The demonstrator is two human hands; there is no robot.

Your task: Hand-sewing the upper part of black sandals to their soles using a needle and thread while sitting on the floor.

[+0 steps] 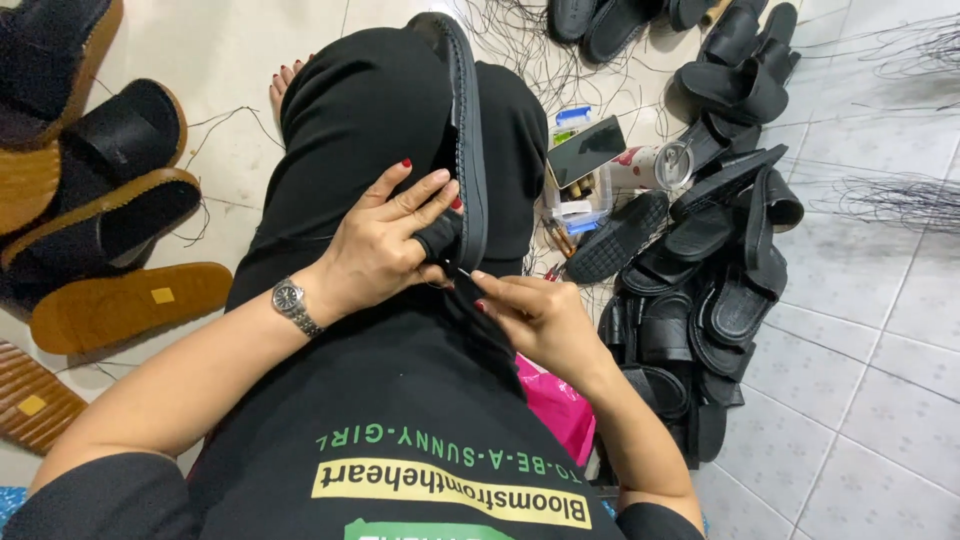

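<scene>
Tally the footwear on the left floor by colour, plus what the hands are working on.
Tan-soled sandals with black straps, left floor: 3
Bare tan soles: 2
Black sandal on the lap, held by left hand, right hand at its edge: 1
Total: 6

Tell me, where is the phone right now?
In the head view, the phone lies on a small clear box on the floor, right of the person's lap, beside a cup and the pile of black sandals.

Black sandal [468, 130] on lap, between left hand [385, 240] and right hand [535, 315].
</scene>
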